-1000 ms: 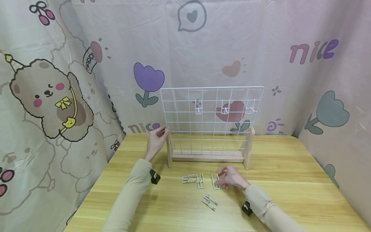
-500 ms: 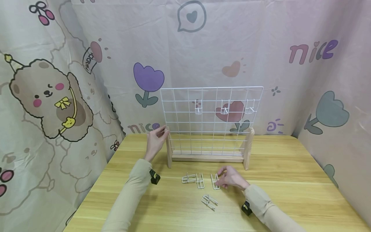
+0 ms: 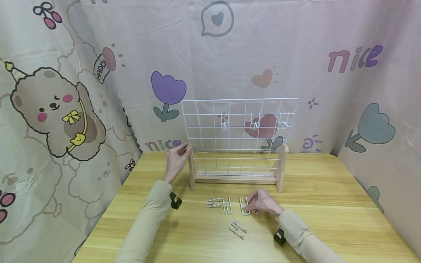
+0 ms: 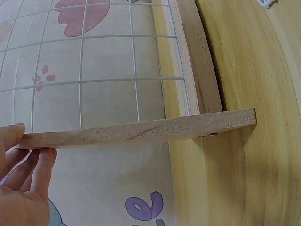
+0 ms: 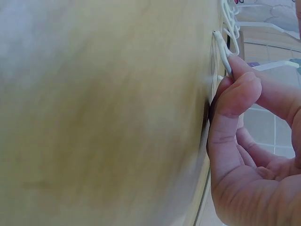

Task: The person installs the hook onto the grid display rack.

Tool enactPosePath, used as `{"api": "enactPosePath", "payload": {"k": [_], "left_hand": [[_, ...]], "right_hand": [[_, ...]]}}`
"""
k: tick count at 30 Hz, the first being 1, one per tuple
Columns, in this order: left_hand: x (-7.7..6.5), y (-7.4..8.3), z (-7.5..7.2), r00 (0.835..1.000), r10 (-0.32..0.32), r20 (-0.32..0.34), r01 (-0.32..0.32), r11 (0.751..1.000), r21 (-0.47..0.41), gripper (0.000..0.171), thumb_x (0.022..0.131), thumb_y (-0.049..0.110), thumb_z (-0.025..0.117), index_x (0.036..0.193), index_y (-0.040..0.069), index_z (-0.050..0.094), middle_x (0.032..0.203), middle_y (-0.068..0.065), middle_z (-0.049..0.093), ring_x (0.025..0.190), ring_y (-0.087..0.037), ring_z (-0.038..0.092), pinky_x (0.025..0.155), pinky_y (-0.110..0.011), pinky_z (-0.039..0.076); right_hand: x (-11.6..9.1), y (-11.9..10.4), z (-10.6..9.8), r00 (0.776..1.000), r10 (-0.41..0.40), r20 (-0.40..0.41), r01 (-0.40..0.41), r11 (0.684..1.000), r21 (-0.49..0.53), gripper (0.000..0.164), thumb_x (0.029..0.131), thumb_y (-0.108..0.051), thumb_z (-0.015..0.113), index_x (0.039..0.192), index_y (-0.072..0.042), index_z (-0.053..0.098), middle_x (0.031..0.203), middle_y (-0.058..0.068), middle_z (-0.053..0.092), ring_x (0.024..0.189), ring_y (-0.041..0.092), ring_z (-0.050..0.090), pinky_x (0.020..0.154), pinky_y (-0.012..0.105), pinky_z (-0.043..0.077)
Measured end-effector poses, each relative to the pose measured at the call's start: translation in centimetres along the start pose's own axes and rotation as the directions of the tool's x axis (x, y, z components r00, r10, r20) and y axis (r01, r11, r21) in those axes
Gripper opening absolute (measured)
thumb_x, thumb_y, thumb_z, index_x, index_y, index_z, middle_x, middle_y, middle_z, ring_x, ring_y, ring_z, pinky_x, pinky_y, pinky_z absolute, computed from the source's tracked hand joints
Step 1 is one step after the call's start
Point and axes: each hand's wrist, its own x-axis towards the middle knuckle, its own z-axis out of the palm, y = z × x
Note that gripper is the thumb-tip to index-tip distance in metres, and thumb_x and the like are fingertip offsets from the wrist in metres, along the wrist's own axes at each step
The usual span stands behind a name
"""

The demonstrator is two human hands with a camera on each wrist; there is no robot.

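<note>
A white wire grid panel point(image 3: 230, 149) stands in a wooden stand point(image 3: 235, 179) at the back of the table. My left hand point(image 3: 177, 157) pinches the top of the stand's left upright point(image 4: 141, 132), thumb on one face and fingers on the other in the left wrist view. In front of the stand, my right hand point(image 3: 264, 202) pinches a white wire hook point(image 5: 222, 49) between thumb and index finger, low over the tabletop. Left of it lie two more hooks, one sideways point(image 3: 214, 203) and one lengthwise point(image 3: 227, 205). Another hook point(image 3: 237, 229) lies nearer the front.
Three wire hooks hang high on the grid: one left of centre point(image 3: 225, 125), one right of centre point(image 3: 254, 125) and one near the right side point(image 3: 283, 125). A printed curtain point(image 3: 210, 65) surrounds the wooden table point(image 3: 329, 204) at the back and sides.
My right hand's thumb and index finger have come together on the hook, which has barely shifted. The left hand keeps its place on the upright.
</note>
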Motion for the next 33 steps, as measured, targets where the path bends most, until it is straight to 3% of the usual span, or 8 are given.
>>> {"api": "enactPosePath", "payload": {"k": [9, 29, 33], "left_hand": [[-0.03, 0.12, 0.01, 1.0, -0.004, 0.002, 0.004, 1.0, 0.006, 0.041, 0.097, 0.014, 0.067, 0.133, -0.004, 0.062, 0.134, -0.025, 0.063, 0.121, -0.039, 0.066, 0.101, -0.041, 0.057], [-0.01, -0.07, -0.01, 1.0, -0.015, 0.006, 0.015, 1.0, -0.006, 0.042, 0.097, 0.016, 0.067, 0.133, -0.005, 0.061, 0.134, -0.025, 0.064, 0.122, -0.039, 0.065, 0.102, -0.037, 0.056], [0.05, -0.23, 0.12, 1.0, 0.007, -0.007, -0.007, 1.0, 0.011, 0.041, 0.097, 0.013, 0.067, 0.132, -0.007, 0.061, 0.133, -0.027, 0.064, 0.12, -0.04, 0.065, 0.1, -0.036, 0.057]], "right_hand": [[-0.27, -0.02, -0.05, 1.0, -0.006, 0.022, 0.006, 1.0, -0.031, 0.014, 0.08, -0.003, 0.079, 0.083, 0.006, 0.068, 0.066, 0.002, 0.068, 0.051, 0.006, 0.056, 0.047, 0.016, 0.051], [-0.6, 0.13, -0.33, 0.996, -0.047, 0.071, 0.048, 0.999, -0.019, 0.017, 0.091, -0.007, 0.069, 0.09, 0.01, 0.071, 0.07, 0.006, 0.07, 0.053, 0.006, 0.057, 0.048, 0.014, 0.05], [-0.52, 0.35, -0.45, 0.996, -0.055, 0.076, 0.054, 0.998, 0.008, 0.018, 0.094, -0.006, 0.066, 0.094, 0.011, 0.07, 0.074, 0.008, 0.071, 0.057, 0.008, 0.061, 0.052, 0.017, 0.056]]}}
